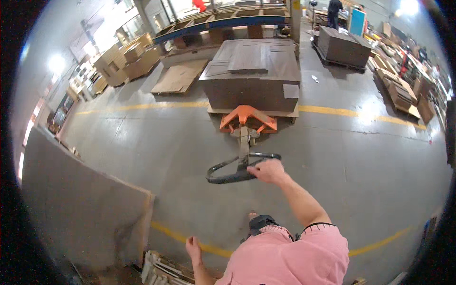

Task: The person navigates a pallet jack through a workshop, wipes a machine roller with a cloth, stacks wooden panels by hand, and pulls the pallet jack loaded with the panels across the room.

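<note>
My right hand [269, 171] is closed around the right side of the black loop handle [223, 178] of a pallet jack. The jack's orange body [247, 115] stands at the near side of a wooden pallet [280, 113]. On that pallet rests a large block of stacked dark brown boards [251, 93], with a few loose panels on top and a pale sheet on its near face. My left hand [193, 248] hangs low at my left side, fingers curled in, with nothing visible in it.
A big stack of brown boards [80, 199] stands close on my left. Flat cardboard [179, 77] and boxes lie at the far left. Another loaded pallet [343, 47] stands far right, near a person [334, 13]. Wood pieces [399, 92] line the right. Yellow lines cross the grey floor.
</note>
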A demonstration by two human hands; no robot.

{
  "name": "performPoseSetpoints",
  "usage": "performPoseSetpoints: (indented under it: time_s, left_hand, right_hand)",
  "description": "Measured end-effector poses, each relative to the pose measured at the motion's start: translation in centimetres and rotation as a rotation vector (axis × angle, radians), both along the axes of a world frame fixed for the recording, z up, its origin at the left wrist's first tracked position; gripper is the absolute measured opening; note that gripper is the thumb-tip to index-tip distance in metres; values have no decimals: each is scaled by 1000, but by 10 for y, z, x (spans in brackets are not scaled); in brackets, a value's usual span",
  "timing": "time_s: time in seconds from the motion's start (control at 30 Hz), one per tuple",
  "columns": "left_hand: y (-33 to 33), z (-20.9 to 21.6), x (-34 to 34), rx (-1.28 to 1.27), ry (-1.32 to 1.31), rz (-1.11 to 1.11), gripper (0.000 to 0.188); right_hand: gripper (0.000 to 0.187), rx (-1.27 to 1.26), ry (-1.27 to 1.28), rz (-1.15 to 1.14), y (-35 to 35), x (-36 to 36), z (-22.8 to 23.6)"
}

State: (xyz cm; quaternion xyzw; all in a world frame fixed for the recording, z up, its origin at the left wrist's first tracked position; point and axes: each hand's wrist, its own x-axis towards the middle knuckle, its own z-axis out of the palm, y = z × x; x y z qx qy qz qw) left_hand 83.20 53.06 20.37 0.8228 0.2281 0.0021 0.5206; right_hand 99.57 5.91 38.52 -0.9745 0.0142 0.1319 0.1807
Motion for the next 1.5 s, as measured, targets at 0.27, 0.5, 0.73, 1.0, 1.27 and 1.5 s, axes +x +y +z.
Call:
performPoseSetpoints:
  time_s: [0.27,0.5,0.73,1.0,1.27,1.5]
  left_hand:
    - [-164,172,215,279,-544,-410,26]
    - [-191,162,287,510,-551,-983,27]
    - [-160,57,259,384,219,-1815,36]
    - [-137,94,345,214,372,-1834,46]
    - [-141,188,424,166,275,-1641,39]
    - [-164,220,438,139,319,-1632,38]
  right_hand:
    - [49,118,-404,-236,0,70,18]
    - [36,132,-580,-286,27,26,-23]
    - [28,28,-416,-365,67,-46,-110]
    - [26,-46,-525,-467,108,6,-71]
    - [24,7,-862,-605,111,93,-6]
    - [15,86,-1017,-799,104,113,3]
